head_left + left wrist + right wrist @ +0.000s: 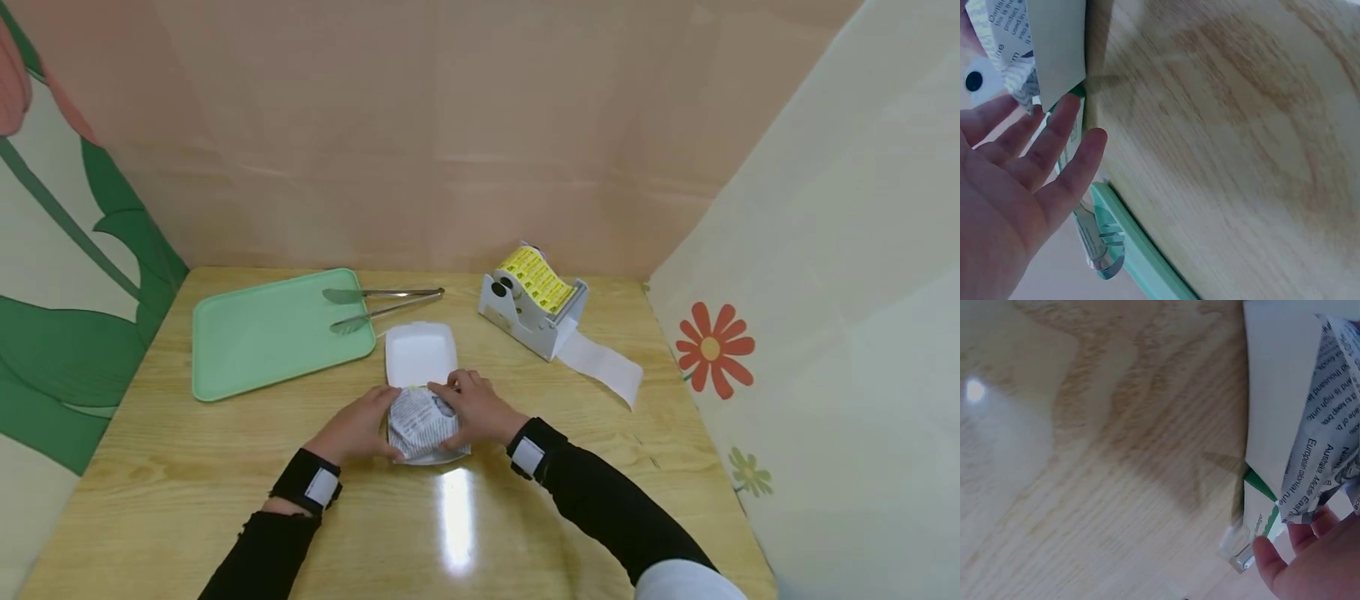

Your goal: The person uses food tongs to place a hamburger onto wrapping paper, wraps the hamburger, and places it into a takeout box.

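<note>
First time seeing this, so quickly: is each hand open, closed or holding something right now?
Left hand: open, against the packet.
Right hand: open, touching the packet.

On the printed paper wrap point(1325, 425) sitting in the white box point(421, 354), we read "European colonial rule", "Australia, Middle East", "thousand" and "is nigh unto" in the right wrist view, and "this is the", "product" and "used" in the left. Beside the box, the green-and-white panel point(1257, 512) bears print too small for us to read. Right of the box, we cannot make out the yellow labels point(536, 279) on the dispenser point(525, 322).
</note>
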Demonstrator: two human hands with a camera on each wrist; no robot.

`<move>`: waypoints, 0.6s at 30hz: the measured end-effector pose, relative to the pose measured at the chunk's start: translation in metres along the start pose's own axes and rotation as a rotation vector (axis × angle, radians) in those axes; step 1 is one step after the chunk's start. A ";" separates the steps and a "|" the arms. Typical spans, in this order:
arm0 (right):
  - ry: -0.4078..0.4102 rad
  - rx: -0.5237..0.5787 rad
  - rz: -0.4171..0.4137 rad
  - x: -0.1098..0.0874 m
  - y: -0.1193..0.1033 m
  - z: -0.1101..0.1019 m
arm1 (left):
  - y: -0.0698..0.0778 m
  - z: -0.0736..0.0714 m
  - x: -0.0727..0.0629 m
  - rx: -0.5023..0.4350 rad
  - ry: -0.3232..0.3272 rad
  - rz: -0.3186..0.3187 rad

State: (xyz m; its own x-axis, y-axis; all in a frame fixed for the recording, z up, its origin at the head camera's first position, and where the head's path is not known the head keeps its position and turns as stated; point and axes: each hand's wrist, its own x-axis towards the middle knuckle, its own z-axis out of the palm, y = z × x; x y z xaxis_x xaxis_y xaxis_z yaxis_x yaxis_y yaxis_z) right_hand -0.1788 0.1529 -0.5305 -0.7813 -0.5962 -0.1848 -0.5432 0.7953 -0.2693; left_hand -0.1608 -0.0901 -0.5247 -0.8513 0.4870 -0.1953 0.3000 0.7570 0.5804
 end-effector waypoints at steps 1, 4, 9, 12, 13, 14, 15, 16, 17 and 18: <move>0.011 -0.005 0.002 -0.001 0.000 0.001 | 0.000 0.001 0.001 0.006 0.013 -0.003; 0.034 0.003 0.010 -0.004 0.001 0.001 | 0.000 0.005 0.004 0.030 0.051 -0.011; 0.039 0.022 0.103 -0.015 0.003 -0.001 | 0.003 0.010 0.003 0.045 0.063 -0.028; 0.029 0.025 0.147 -0.022 0.002 -0.003 | 0.005 0.012 0.001 0.080 0.067 -0.023; 0.031 0.029 0.146 -0.023 0.001 -0.003 | 0.005 0.012 0.000 0.094 0.073 -0.020; 0.031 0.029 0.145 -0.023 0.000 -0.004 | 0.006 0.011 0.000 0.116 0.082 -0.014; 0.035 0.029 0.139 -0.024 -0.001 -0.004 | 0.006 0.011 -0.001 0.137 0.088 -0.011; 0.042 0.030 0.132 -0.024 -0.002 -0.004 | 0.006 0.011 -0.001 0.150 0.096 -0.006; 0.049 0.025 0.122 -0.024 -0.003 -0.004 | 0.006 0.010 -0.001 0.162 0.103 -0.001; 0.057 0.015 0.114 -0.023 -0.004 -0.004 | 0.006 0.010 -0.001 0.175 0.107 0.005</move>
State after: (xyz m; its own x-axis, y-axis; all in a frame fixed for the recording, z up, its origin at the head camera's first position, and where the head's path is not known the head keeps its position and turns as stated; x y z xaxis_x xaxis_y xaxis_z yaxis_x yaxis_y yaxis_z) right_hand -0.1596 0.1641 -0.5216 -0.8543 -0.4943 -0.1607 -0.4454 0.8556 -0.2636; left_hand -0.1536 -0.0822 -0.5291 -0.8876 0.4492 -0.1016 0.3670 0.8232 0.4332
